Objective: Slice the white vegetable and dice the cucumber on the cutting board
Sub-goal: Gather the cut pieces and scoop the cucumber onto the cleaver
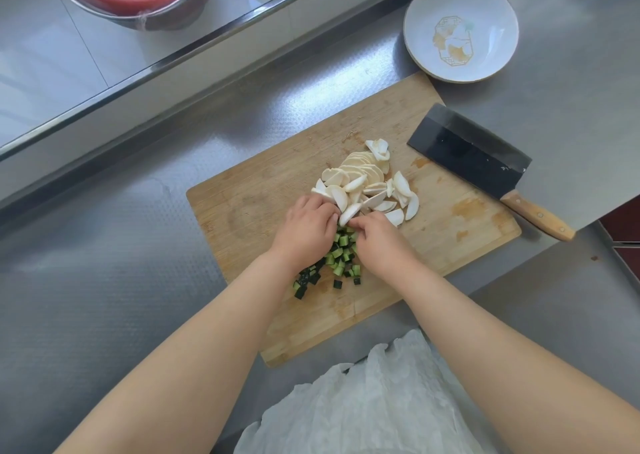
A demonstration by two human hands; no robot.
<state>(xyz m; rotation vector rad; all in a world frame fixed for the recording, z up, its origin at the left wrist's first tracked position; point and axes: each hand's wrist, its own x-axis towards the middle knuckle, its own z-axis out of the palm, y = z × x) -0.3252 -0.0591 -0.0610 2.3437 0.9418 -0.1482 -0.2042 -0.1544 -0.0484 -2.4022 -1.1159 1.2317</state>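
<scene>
Left hand (306, 227): curled, fingertips on white slices (367, 183).
Right hand (379, 242): curled, pinching near cucumber dice (337, 256); grip unclear.
Dice: small green cubes between the wrists.
Slices: pale half-moons fanning beyond the fingers.
Board (450, 232): scuffed wood.
Cleaver (474, 156): right, flat, handle toward person.

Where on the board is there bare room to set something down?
Free: the cutting board's left part, beside the left hand; its near corner below the cucumber dice. Crowded: the middle, with white slices and both hands; the right hand.
</scene>
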